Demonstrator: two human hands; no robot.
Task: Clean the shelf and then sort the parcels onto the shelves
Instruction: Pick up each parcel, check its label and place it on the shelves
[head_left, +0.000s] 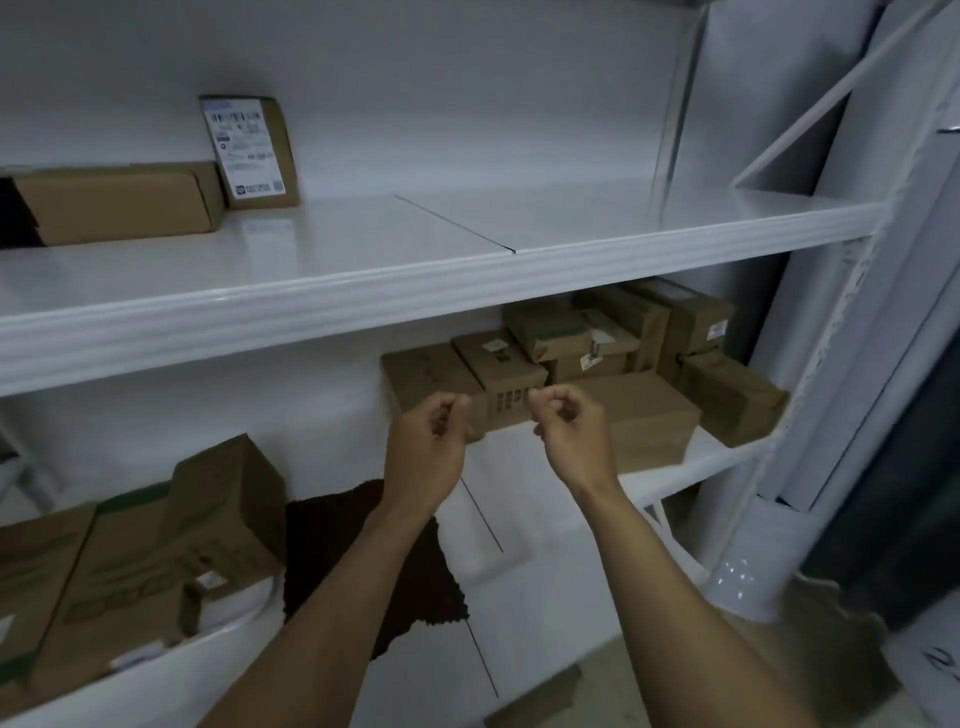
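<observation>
Both hands are raised before the middle shelf (675, 467). The left hand (431, 441) and right hand (569, 431) are loosely curled, each grip empty. Parcels (597, 364) are stacked at 2 o'clock; a dark cloth (332, 545) lies at 7 o'clock.

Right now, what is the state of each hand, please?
Left hand: fingers curled shut, holding nothing visible.
Right hand: fingers curled shut, holding nothing visible.
</observation>
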